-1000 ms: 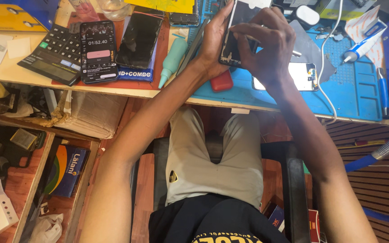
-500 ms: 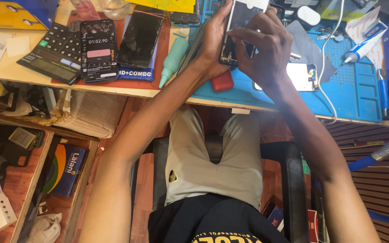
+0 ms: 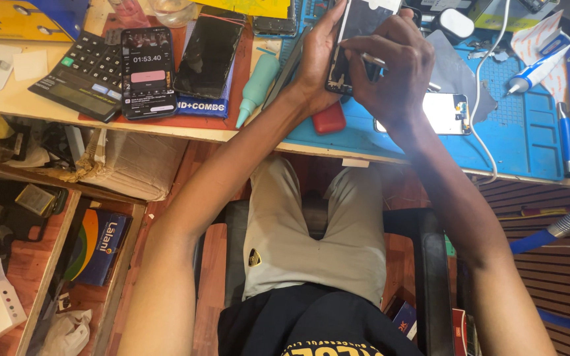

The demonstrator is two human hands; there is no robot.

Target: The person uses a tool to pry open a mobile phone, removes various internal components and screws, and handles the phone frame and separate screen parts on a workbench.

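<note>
My left hand (image 3: 316, 64) grips the left edge of an opened phone (image 3: 357, 26), held upright over the blue work mat (image 3: 522, 132). My right hand (image 3: 394, 72) pinches a thin metal tool (image 3: 372, 60) whose tip rests on the phone's lower part. A red case-like item (image 3: 328, 118) lies under my left wrist. A white phone part (image 3: 448, 113) lies flat on the mat just right of my right wrist.
On the wooden bench lie a calculator (image 3: 80, 78), a phone with a lit timer screen (image 3: 147, 72), a dark phone (image 3: 209, 53) on a blue box, and a teal bottle (image 3: 256, 87). A white cable (image 3: 489, 79) and a glue tube (image 3: 532, 69) cross the mat.
Both hands and the phone have drifted slightly, and my right hand's fingers have shifted a little on the tool. Nothing else moved.
</note>
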